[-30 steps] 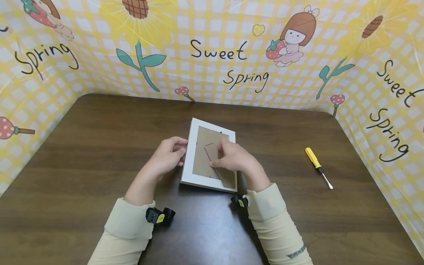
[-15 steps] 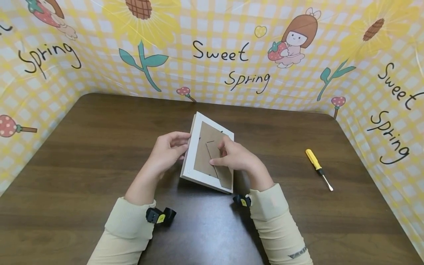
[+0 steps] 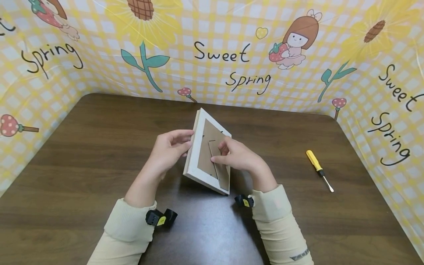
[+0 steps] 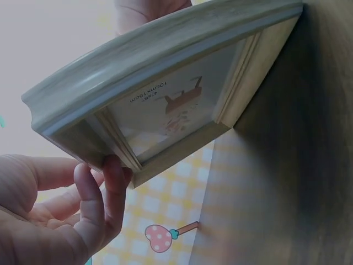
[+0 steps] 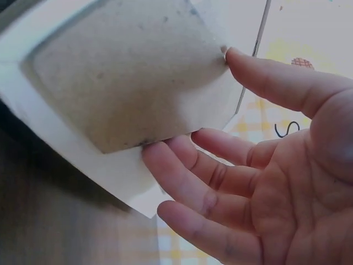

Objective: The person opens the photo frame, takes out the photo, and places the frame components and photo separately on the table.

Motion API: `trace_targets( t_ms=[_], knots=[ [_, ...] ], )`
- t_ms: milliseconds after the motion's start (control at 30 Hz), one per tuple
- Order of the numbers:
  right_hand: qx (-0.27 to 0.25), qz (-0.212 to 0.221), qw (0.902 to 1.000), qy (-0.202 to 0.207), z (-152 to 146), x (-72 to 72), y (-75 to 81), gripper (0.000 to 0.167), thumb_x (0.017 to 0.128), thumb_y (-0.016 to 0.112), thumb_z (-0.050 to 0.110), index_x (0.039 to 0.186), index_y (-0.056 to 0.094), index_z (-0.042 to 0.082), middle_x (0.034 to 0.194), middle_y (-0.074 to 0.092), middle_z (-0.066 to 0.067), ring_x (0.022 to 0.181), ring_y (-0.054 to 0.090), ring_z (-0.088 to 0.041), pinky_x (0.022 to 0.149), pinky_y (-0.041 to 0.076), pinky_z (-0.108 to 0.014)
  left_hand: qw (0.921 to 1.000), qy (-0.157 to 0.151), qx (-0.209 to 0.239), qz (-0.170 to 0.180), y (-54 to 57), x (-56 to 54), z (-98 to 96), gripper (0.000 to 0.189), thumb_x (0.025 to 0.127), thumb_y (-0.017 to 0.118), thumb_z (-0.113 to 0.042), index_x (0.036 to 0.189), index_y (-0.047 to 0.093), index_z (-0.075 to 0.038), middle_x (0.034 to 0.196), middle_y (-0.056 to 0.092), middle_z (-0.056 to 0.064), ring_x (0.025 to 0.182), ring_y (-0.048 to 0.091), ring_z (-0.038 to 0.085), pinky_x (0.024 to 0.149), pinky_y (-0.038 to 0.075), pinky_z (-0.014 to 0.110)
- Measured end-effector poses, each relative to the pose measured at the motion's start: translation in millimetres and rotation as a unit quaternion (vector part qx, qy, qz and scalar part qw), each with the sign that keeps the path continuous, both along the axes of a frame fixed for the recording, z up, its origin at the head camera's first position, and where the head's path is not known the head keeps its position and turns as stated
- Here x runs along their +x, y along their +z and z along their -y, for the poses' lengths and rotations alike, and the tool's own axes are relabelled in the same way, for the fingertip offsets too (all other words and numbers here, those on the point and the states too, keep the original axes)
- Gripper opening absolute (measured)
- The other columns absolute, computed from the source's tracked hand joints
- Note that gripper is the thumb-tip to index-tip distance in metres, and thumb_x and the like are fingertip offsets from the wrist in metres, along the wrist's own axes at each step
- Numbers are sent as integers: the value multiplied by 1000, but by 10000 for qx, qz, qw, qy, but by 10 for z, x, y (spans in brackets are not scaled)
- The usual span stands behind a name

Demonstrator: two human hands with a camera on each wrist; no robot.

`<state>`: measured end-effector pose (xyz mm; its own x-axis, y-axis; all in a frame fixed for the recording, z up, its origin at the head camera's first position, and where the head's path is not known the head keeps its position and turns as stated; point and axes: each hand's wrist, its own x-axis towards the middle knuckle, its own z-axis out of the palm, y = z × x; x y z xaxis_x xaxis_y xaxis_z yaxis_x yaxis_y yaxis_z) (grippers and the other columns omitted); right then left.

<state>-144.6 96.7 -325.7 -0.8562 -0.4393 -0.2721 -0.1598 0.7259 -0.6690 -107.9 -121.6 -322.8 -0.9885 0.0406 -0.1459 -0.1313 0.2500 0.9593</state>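
Observation:
A white picture frame [image 3: 193, 162] stands steeply tilted on the table, its brown back toward the head camera. My left hand [image 3: 169, 150] grips its left edge, thumb on the near side. The left wrist view shows fingers [image 4: 113, 182] on the front rim, beside the glazed picture [image 4: 176, 110]. My right hand [image 3: 240, 156] is at the brown stand [image 3: 216, 167] on the back. Its thumb [image 5: 270, 77] touches one edge of the stand and its curled fingers [image 5: 176, 171] meet the opposite edge. In the head view this hand hides part of the stand and the frame's right side.
A yellow-handled screwdriver [image 3: 319, 171] lies on the dark wooden table [image 3: 99, 147] to the right. A yellow checked cloth [image 3: 215, 22] with printed figures encloses the table's back and sides. Black wrist cameras [image 3: 161, 218] sit on both cuffs.
The frame has tipped up more steeply, its left edge rising and its side coming into view. Both hands have stayed on it, shifting slightly. The screwdriver lies where it was on the table.

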Motion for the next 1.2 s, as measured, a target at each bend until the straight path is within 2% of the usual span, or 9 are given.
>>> trace_targets(
  t_ms=[333,467,567,667,767,900,1067,1200],
  knots=[
    [-16,-136,9998,113,-33,15,111,40,94,65,29,121,63,-1,110,68,-15,98,62,-25,86,52,-37,9995,-23,224,-230,69,47,-62,36,98,62,-11,133,61,-6,126,66,17,104,69,20,80,57,29],
    [-152,-13,9997,200,-45,30,153,42,96,63,28,125,63,-2,99,70,-16,90,66,-26,79,52,-32,9992,-63,233,-331,89,63,-80,37,98,63,-11,134,60,-6,126,66,17,103,69,21,85,58,37],
    [-392,93,9991,103,-55,47,189,39,97,61,29,123,63,0,88,70,-16,84,69,-30,75,51,-30,9989,-114,316,-342,99,73,-99,39,97,63,-12,136,59,-6,128,66,16,107,69,25,89,58,41],
    [-722,170,9972,-61,-66,72,229,35,100,59,32,116,65,1,84,70,-16,82,70,-29,76,54,-33,9980,-190,492,-349,99,82,-127,41,97,63,-11,137,58,-5,130,64,17,112,68,28,92,56,42],
    [-966,304,9946,-242,-80,92,262,40,102,54,37,110,66,0,86,71,-16,80,72,-27,80,58,-40,9972,-266,562,-411,99,92,-163,41,97,64,-11,137,58,-5,131,64,17,112,68,29,94,54,43],
    [-1016,472,9923,-522,-87,112,305,53,102,47,48,109,67,-1,87,72,-17,80,74,-30,80,59,-44,9965,-351,458,-601,96,108,-217,41,96,65,-12,136,60,-7,129,66,15,104,70,23,93,56,39],
    [-806,592,9924,-714,-81,126,349,63,99,46,58,112,63,0,90,73,-18,80,74,-29,79,59,-42,9934,-514,355,-960,70,124,-270,41,96,65,-10,136,60,-6,124,66,16,93,65,18,79,53,23],
    [-623,641,9934,-715,-90,137,360,62,96,51,59,115,59,1,95,72,-19,78,73,-25,78,59,-42,9872,-985,134,-1250,63,132,-278,44,98,61,-6,141,53,-4,129,61,18,100,61,24,80,48,20]
  ],
)
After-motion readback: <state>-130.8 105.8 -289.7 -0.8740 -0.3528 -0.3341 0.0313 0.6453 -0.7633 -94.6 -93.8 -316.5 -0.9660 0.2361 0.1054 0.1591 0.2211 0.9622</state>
